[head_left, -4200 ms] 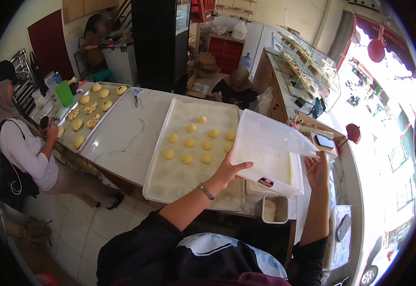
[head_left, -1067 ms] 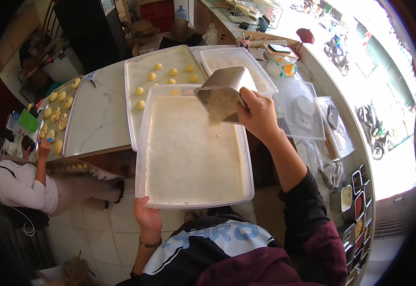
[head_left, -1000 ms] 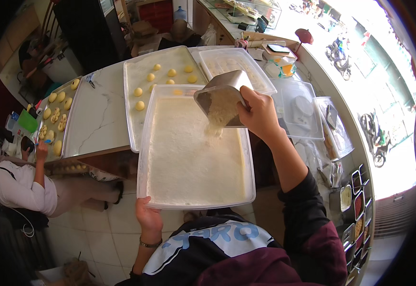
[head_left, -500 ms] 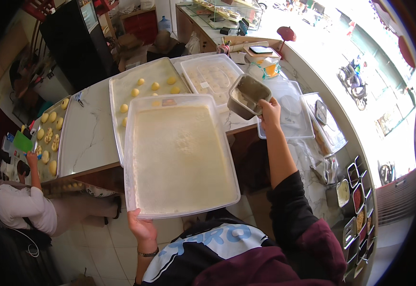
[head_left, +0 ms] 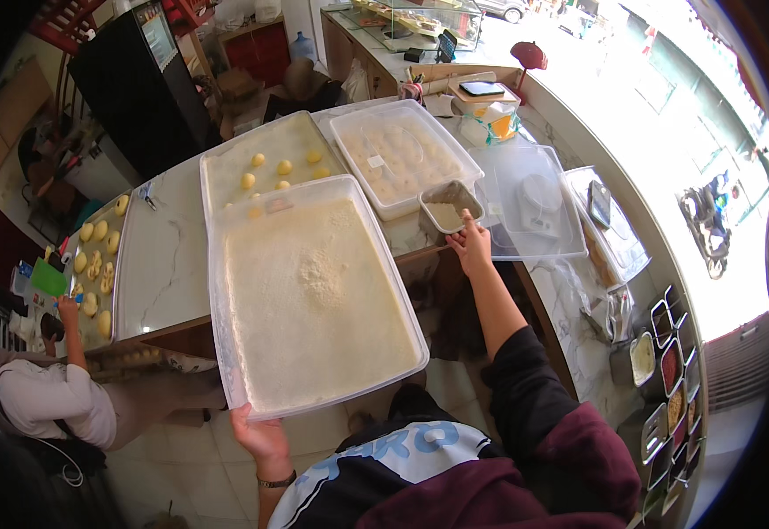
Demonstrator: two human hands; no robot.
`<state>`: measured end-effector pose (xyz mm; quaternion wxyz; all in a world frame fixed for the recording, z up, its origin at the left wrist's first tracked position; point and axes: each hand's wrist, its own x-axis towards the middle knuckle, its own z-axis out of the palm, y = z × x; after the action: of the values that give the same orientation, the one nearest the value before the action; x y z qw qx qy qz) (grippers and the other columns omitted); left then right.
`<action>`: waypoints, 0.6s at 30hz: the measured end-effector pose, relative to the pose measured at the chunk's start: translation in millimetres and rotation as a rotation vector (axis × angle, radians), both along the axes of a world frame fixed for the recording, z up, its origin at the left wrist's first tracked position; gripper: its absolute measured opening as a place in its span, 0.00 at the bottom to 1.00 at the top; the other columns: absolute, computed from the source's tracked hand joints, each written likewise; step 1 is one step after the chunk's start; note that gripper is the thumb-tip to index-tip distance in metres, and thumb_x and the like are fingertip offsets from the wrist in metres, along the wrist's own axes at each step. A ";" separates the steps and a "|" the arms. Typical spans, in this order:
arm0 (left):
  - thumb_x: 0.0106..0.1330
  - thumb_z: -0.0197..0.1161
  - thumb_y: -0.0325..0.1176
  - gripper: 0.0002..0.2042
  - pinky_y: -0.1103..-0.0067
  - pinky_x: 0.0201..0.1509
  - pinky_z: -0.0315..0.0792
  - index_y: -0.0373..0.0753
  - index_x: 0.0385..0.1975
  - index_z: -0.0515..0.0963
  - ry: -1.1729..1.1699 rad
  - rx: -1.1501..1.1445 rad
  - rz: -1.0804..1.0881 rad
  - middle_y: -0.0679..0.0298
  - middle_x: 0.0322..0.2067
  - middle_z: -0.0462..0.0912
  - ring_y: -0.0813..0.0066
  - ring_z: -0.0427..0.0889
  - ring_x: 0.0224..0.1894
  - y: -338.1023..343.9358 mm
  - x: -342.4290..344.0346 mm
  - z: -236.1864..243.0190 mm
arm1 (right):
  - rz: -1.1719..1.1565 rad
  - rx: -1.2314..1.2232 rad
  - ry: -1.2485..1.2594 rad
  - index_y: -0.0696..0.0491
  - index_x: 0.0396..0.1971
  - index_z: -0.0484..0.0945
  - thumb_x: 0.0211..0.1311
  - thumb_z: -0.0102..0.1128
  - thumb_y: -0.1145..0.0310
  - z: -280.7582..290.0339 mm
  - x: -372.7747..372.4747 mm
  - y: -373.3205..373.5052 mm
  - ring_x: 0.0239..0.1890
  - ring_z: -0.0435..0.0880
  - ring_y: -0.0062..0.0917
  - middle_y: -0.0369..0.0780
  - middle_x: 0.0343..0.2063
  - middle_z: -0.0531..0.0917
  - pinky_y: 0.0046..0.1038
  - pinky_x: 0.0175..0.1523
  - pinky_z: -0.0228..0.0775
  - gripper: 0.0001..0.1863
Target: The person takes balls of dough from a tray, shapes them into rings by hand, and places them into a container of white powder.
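My left hand point(head_left: 257, 432) grips the near-left corner of a large translucent plastic container point(head_left: 332, 353), which tilts slightly, with its far part over a metal baking sheet point(head_left: 230, 145). Flour point(head_left: 321, 275) lies in a small heap inside it on a thin dusted layer. My right hand point(head_left: 473, 238) has its fingers on the rim of a small square steel tub point(head_left: 445, 211) of flour, at the counter's edge. Round dough balls point(head_left: 285, 167) sit on the baking sheet. Beside it is a lidded plastic box point(head_left: 415, 150) holding pale rounds.
A co-worker point(head_left: 49, 397) works at a tray of shaped dough point(head_left: 102, 273) on the left. Clear lids point(head_left: 548, 242) lie on the marble counter point(head_left: 173, 264). Steel topping tubs point(head_left: 671, 370) line the right edge. Another person point(head_left: 305, 84) is behind the counter.
The steel tub was tipped over the large container, spilling flour, then turned upright and lowered to the counter's edge. The large container has shifted left, and a flour heap now lies in it.
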<state>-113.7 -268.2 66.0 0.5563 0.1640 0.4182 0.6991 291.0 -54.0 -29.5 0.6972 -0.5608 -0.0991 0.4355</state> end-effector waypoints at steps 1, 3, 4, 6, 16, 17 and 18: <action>0.52 0.44 0.39 0.30 0.69 0.53 0.65 0.35 0.58 0.58 -0.008 0.012 -0.003 0.58 0.54 0.67 0.62 0.68 0.55 -0.9 2.2 1.8 | 0.006 0.014 0.114 0.59 0.53 0.55 0.51 0.60 0.49 7.3 -8.4 -8.2 0.36 0.73 0.32 0.48 0.40 0.67 0.36 0.39 0.72 0.39; 0.53 0.44 0.38 0.30 0.70 0.55 0.64 0.35 0.58 0.58 -0.042 0.045 0.007 0.59 0.54 0.67 0.63 0.67 0.55 -3.1 4.4 2.2 | 0.352 -0.006 0.308 0.53 0.61 0.44 0.49 0.54 0.38 44.9 -48.5 -56.8 0.48 0.67 0.39 0.49 0.51 0.59 0.41 0.50 0.65 0.48; 0.53 0.44 0.38 0.29 0.71 0.56 0.64 0.35 0.58 0.58 -0.076 0.058 -0.006 0.59 0.54 0.67 0.63 0.67 0.56 -3.9 8.0 0.3 | 0.560 -0.019 0.286 0.49 0.63 0.42 0.50 0.49 0.35 70.5 -72.3 -82.6 0.51 0.66 0.43 0.48 0.53 0.59 0.43 0.52 0.63 0.49; 0.54 0.44 0.36 0.28 0.71 0.57 0.63 0.36 0.58 0.59 -0.166 0.058 -0.082 0.59 0.55 0.66 0.64 0.66 0.56 -2.4 15.8 -6.3 | 0.827 0.233 0.068 0.49 0.64 0.40 0.58 0.46 0.42 64.7 -97.5 -115.7 0.61 0.57 0.32 0.43 0.62 0.52 0.35 0.62 0.50 0.43; 0.64 0.44 0.42 0.29 0.72 0.63 0.51 0.38 0.63 0.46 0.169 0.088 -0.584 0.61 0.59 0.60 0.71 0.58 0.61 -24.7 -13.8 -40.3 | 0.978 0.334 -0.571 0.55 0.62 0.50 0.46 0.50 0.67 199.4 -105.3 -123.0 0.52 0.66 0.25 0.43 0.52 0.68 0.22 0.55 0.54 0.39; 0.65 0.43 0.47 0.31 0.72 0.64 0.49 0.37 0.63 0.45 0.046 0.131 -0.532 0.61 0.59 0.60 0.70 0.58 0.61 -19.4 -16.7 -35.5 | 0.966 0.300 -0.540 0.57 0.61 0.54 0.40 0.48 0.70 208.3 -104.3 -123.2 0.50 0.66 0.24 0.42 0.52 0.67 0.23 0.53 0.55 0.40; 0.66 0.41 0.52 0.33 0.72 0.65 0.48 0.36 0.63 0.44 -0.077 0.173 -0.478 0.60 0.59 0.61 0.70 0.58 0.61 -14.8 -20.4 -31.3 | 0.956 0.316 -0.581 0.58 0.61 0.54 0.39 0.48 0.70 215.8 -102.1 -126.1 0.51 0.66 0.24 0.42 0.53 0.67 0.23 0.54 0.54 0.40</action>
<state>-134.2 -282.9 34.7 0.7050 0.2786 0.2846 0.5868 188.9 -180.1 186.3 0.4424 -0.4394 -0.5924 0.5103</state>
